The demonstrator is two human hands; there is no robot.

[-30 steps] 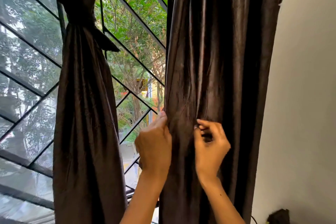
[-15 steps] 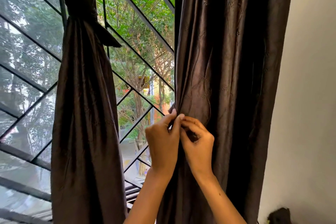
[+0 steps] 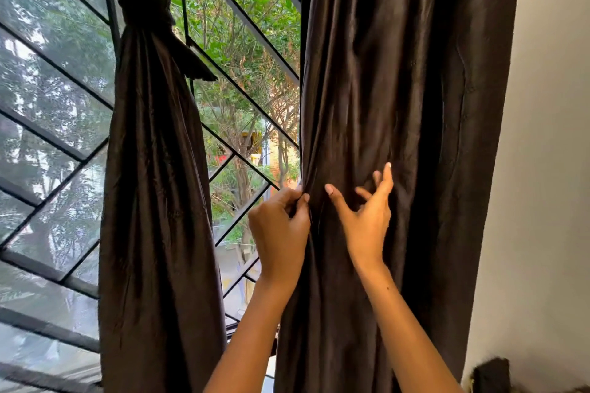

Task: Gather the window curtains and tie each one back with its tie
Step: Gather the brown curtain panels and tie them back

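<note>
Both curtains (image 3: pixel 399 105) run past the top and bottom edges; the left hand (image 3: pixel 281 233) hides the gathered edge, its fingertips lost in folds; a dark object (image 3: pixel 490 375) at bottom right is cropped, unidentifiable

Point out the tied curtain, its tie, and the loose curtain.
Tied curtain (image 3: pixel 153 201), head view, mid-fabric below the knot.
Tie (image 3: pixel 140 6), head view, dark band around the gathered neck.
Loose curtain (image 3: pixel 399 73), head view, upper folds.

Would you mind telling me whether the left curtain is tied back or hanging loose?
Tied back: a tie cinches the left curtain into a narrow bunch near its top.
</note>
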